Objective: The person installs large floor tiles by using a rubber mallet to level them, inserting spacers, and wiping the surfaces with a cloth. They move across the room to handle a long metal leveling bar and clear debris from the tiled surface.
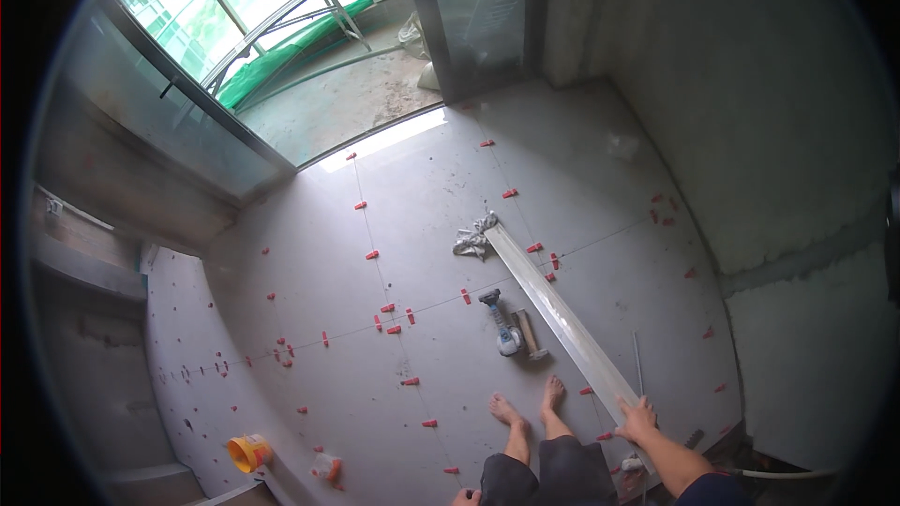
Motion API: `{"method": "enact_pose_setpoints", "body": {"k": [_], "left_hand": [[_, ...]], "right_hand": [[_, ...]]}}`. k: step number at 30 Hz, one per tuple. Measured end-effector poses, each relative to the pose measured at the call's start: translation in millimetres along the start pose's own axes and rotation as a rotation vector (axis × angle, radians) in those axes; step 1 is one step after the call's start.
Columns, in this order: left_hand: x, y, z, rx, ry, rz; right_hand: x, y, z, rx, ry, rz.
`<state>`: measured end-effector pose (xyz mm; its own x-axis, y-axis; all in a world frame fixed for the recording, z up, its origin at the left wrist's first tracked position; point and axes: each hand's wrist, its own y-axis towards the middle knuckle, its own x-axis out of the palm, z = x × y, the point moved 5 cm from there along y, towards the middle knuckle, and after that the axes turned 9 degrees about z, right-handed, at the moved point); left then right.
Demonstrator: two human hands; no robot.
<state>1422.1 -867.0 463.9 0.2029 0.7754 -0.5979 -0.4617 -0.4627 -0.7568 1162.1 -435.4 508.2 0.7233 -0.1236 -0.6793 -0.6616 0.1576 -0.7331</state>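
My right hand [639,420] is closed around the near part of a long, pale metal straightedge [558,314] that slants across the tiled floor. At its far end lies a crumpled grey rag [473,239]. My left hand [466,498] is at the lower edge, beside my dark shorts, with its fingers curled on a small dark thing I cannot make out. In front of my bare feet, a blue-and-grey cordless power tool [503,326] lies next to a hammer [530,335]. Red tile-levelling wedges [394,329] sit along the tile joints.
A yellow bucket [248,453] and a clear bag with red pieces [326,467] are at the lower left. A thin rod [637,364] lies right of the straightedge. Bare walls [750,131] bound the right side. Beyond the sliding-door opening stands a metal trestle [328,5].
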Motion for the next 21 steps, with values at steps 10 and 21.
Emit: {"method": "enact_pose_setpoints", "body": {"k": [10, 21], "left_hand": [[2.6, -22.3, 55.5, 0.06, 0.042, -0.092], [19.8, 3.7, 27.0, 0.029, -0.117, 0.025]], "right_hand": [[-38.1, 106.5, -80.9, 0.026, 0.117, 0.11], [-21.8, 54.2, -11.5, -0.055, 0.052, -0.034]]}}
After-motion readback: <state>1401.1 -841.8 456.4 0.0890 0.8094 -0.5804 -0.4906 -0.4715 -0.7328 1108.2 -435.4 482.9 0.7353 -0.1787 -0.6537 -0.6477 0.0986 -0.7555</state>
